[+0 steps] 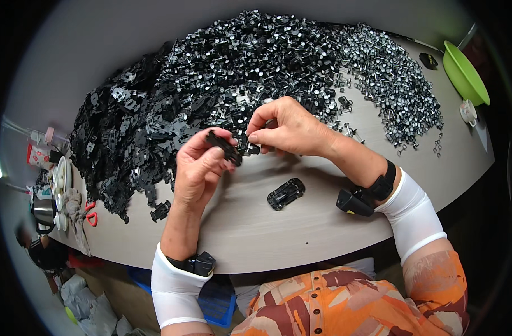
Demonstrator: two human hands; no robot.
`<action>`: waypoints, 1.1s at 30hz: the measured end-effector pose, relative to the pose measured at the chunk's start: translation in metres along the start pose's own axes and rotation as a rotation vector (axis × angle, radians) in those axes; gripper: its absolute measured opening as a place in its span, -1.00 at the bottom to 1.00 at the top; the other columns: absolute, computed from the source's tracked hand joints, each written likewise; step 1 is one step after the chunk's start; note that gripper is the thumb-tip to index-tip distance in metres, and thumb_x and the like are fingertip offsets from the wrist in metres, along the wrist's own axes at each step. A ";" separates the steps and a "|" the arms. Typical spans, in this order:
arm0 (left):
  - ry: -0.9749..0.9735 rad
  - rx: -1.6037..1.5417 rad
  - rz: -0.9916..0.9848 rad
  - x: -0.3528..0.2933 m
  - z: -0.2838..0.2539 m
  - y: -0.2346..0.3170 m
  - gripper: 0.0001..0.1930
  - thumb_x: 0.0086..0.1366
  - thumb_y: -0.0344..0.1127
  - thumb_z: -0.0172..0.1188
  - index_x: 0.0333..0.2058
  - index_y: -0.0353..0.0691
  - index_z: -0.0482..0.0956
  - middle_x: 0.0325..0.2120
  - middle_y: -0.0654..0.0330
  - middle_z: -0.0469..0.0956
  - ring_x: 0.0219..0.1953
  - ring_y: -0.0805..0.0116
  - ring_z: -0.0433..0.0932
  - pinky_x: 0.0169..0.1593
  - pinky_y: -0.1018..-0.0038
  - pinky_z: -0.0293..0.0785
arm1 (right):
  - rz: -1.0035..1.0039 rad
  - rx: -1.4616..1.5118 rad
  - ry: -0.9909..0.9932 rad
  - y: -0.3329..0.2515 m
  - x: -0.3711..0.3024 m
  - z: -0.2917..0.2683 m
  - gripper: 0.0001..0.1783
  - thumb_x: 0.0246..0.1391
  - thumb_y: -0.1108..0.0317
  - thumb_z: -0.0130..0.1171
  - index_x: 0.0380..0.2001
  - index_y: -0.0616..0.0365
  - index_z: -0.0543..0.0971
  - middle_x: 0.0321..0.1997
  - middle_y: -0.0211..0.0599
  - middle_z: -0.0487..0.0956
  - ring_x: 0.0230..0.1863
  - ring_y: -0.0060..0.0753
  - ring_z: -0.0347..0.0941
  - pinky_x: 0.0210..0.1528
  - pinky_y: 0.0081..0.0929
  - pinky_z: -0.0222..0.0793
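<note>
My left hand [195, 171] grips a black toy car chassis [224, 147] between thumb and fingers, tilted above the table. Just right of it, my right hand [294, 127] is closed in a pinch. A small black-and-silver piece shows by its fingertips, too small and partly covered to name. Nearer to me, a black toy car chassis with wheels [286, 194] lies on the table. Beyond both hands spreads a heap of small black wheels with silver hubs [256, 61]. To the left it meets a pile of flat black chassis parts [119, 126].
More wheels on axles [399, 84] spread at the far right, near a green basin [466, 73] and a white cup [468, 112]. Red-handled scissors [91, 214], a cloth [75, 215] and a metal pot [43, 213] are at the left edge. A loose black part [161, 211] lies below the pile.
</note>
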State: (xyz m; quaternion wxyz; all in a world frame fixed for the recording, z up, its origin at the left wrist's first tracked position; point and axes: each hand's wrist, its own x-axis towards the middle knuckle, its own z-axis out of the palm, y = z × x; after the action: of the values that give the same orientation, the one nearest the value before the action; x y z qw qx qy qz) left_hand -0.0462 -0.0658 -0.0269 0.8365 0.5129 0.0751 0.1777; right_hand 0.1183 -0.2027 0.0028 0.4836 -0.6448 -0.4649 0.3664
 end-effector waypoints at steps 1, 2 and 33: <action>0.087 -0.028 0.029 0.000 0.000 0.000 -0.70 0.14 -0.44 0.20 -0.13 -0.37 0.46 -0.30 0.06 0.53 -0.45 0.41 0.52 -0.37 0.57 0.49 | 0.004 0.025 0.006 0.000 -0.001 0.002 -0.92 -0.06 0.53 0.14 -0.45 0.34 0.55 -0.55 -0.30 0.57 -0.56 -0.64 0.47 -0.52 -0.59 0.40; 0.120 -0.042 0.063 0.002 -0.005 -0.001 -0.73 0.18 -0.46 0.16 -0.14 -0.38 0.46 -0.30 0.05 0.53 -0.47 0.42 0.51 -0.39 0.56 0.48 | -0.258 -0.166 0.055 0.014 0.003 0.007 -0.95 -0.11 0.58 0.13 -0.49 0.32 0.54 -0.57 -0.25 0.57 -0.58 -0.58 0.49 -0.53 -0.54 0.41; 0.046 0.067 0.091 0.001 0.010 -0.009 -0.48 0.13 -0.60 0.13 0.11 -0.36 0.29 -0.19 0.07 0.51 -0.35 0.47 0.50 -0.34 0.58 0.48 | -0.550 -0.484 0.222 -0.008 -0.008 -0.009 -0.87 -0.19 0.47 0.27 -0.57 0.31 0.54 -0.61 -0.14 0.51 -0.59 -0.22 0.46 -0.53 -0.41 0.37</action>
State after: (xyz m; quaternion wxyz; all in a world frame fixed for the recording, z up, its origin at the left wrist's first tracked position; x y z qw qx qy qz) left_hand -0.0398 -0.0774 -0.0301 0.8079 0.5394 0.0769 0.2248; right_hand 0.1224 -0.2118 0.0135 0.4450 -0.6274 -0.6383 0.0307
